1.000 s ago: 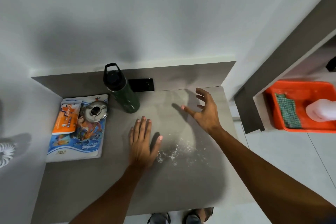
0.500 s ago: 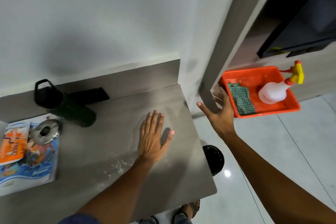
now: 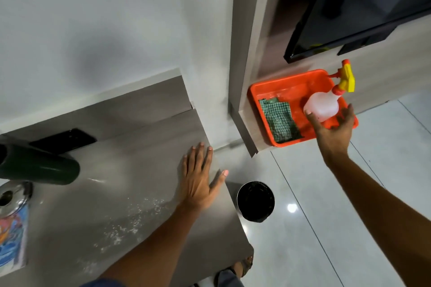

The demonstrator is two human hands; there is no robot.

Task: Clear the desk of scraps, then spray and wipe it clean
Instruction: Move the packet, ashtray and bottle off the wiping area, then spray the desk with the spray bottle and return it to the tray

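So the spray bottle (image 3: 321, 107) is lying on its side in the orange tray (image 3: 285, 87) on the low ledge off to the right of the desk (image 3: 130, 170), yellow trigger head poking out over the far corner. The green checked cloth (image 3: 279, 122) is folded flat in the same tray right beside it, so whoever set this up kept the cleaning kit together and off the work surface.

My right hand (image 3: 333, 131) is spread open around the near end of the bottle, thumb at one side and fingers at the other. Looks like it's touching or about to, but nothing's lifted, so I'd call it empty for now.

My left hand (image 3: 199, 178) is flat, palm down, holding nothing, near the desk's right edge. I'd guess it's there to brace me while I lean over.

Thing is, the white crumbs (image 3: 130, 219) are scattered over the desk, so the clearing part isn't really done. The black bin (image 3: 255, 201) sits on the floor just past the desk edge, handy for sweeping them into.

Dark green flask (image 3: 39, 168), metal lid (image 3: 11, 197) and booklet (image 3: 12, 237) are over on the left.
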